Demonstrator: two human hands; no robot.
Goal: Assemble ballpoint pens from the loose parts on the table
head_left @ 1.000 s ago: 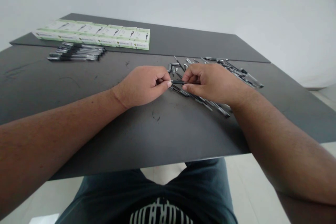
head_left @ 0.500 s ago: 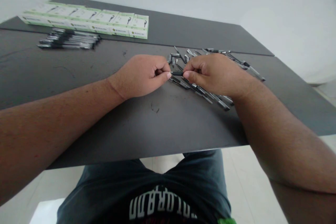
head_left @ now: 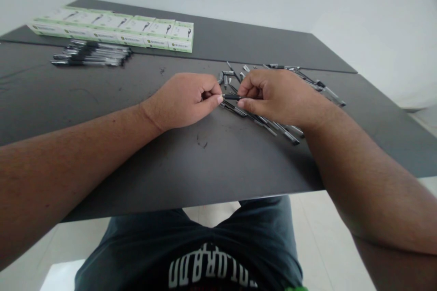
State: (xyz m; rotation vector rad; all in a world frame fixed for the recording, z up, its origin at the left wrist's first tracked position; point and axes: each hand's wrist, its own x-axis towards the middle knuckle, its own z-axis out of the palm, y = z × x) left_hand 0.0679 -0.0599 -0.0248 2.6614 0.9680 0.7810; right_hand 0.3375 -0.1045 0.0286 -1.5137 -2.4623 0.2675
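Observation:
Between my two hands, just above the grey table, is a black pen point(head_left: 231, 97) lying level from left to right. My left hand point(head_left: 191, 99) pinches its left end between thumb and forefinger; a small pale tip shows there. Thumb and fingers of my right hand point(head_left: 273, 93) close on its right part, and that end is mostly hidden in the palm. Beneath and behind my right hand lie several loose pen parts point(head_left: 282, 131), clear tubes and black pieces. A few small clear caps point(head_left: 226, 77) are between the hands, farther back.
A row of green and white boxes point(head_left: 136, 36) stands at the back left. In front of it several clear-and-black pens point(head_left: 92, 53) lie side by side. The table's front edge point(head_left: 205, 204) runs above my lap.
My right fingers have loosened and shifted slightly on the pen, so more of its black length shows. My left hand keeps its pinch; the view has tilted a little.

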